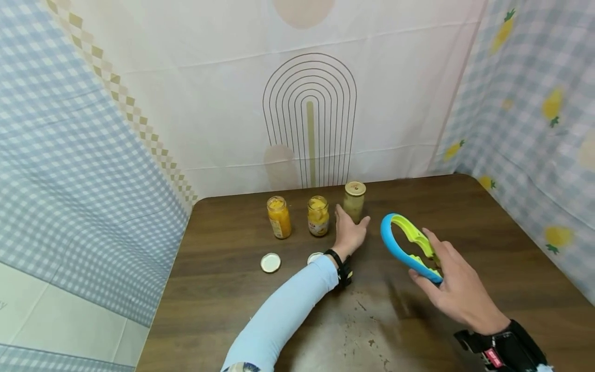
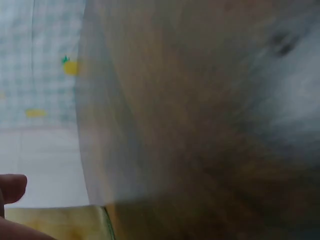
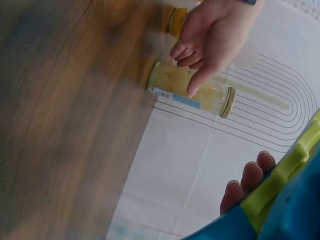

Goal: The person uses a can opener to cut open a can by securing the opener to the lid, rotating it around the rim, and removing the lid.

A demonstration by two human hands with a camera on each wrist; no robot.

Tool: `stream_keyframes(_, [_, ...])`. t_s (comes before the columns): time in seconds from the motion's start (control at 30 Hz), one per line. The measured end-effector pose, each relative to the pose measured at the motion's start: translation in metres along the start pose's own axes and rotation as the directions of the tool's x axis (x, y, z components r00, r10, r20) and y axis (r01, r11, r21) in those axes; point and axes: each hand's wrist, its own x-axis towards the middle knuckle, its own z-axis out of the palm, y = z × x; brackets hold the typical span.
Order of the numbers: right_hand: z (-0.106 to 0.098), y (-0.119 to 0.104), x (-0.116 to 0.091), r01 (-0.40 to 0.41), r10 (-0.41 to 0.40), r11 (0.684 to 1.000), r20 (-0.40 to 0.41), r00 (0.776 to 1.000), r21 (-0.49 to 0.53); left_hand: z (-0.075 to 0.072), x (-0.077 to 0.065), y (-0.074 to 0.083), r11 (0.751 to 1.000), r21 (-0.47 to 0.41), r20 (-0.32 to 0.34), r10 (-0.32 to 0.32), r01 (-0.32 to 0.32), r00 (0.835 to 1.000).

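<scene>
At centre frame the left hand [image 1: 349, 232], its grip open with fingers relaxed, touches the lidded jar [image 1: 355, 201] at the back of the bench [image 1: 488, 248]. Lower right, the right hand [image 1: 457, 289] grips the blue-and-green jar opener [image 1: 403, 243] above the bench.

The desk [image 1: 488, 248] is dark wood-grain, smooth with a dull sheen, scuffed pale near the front. The jars [image 1: 355, 202] look like clear glossy glass; one has a matt gold lid, probably metal. The opener [image 1: 408, 247] is smooth plastic. The backdrop [image 1: 209, 93] is creased cloth.
</scene>
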Motion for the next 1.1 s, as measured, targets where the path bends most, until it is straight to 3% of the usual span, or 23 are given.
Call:
stream_keyframes(0.23, [0.0,0.002,-0.003,-0.012,0.012,1.0,-0.016,1.0,-0.004,0.01,0.019,0.005,0.996,-0.069,-0.12,0.043,-0.051,0.992])
stream_keyframes(0.37, [0.002,0.002,-0.003,-0.009,0.009,1.0,-0.02,1.0,-0.002,0.007,0.026,0.003,0.993,-0.105,-0.162,0.039,-0.056,0.986])
stream_keyframes(0.5, [0.004,0.002,-0.002,-0.006,0.006,1.0,-0.005,1.0,0.0,0.0,0.028,-0.003,0.996,-0.079,-0.146,0.036,-0.048,0.989])
stream_keyframes(0.73, [0.006,0.002,-0.002,-0.002,0.002,1.0,-0.002,1.0,-0.009,-0.008,0.027,-0.005,0.991,0.091,-0.082,0.104,-0.096,0.991])
stream_keyframes(0.97, [0.009,-0.001,0.0,0.009,-0.009,1.0,-0.004,1.0,-0.008,-0.011,0.028,-0.002,0.99,0.122,-0.055,0.079,-0.072,0.995])
stream_keyframes(1.1, [0.01,-0.003,-0.001,-0.002,0.002,1.0,0.004,1.0,-0.01,-0.01,0.029,-0.002,0.98,0.183,-0.053,0.095,-0.083,0.994])
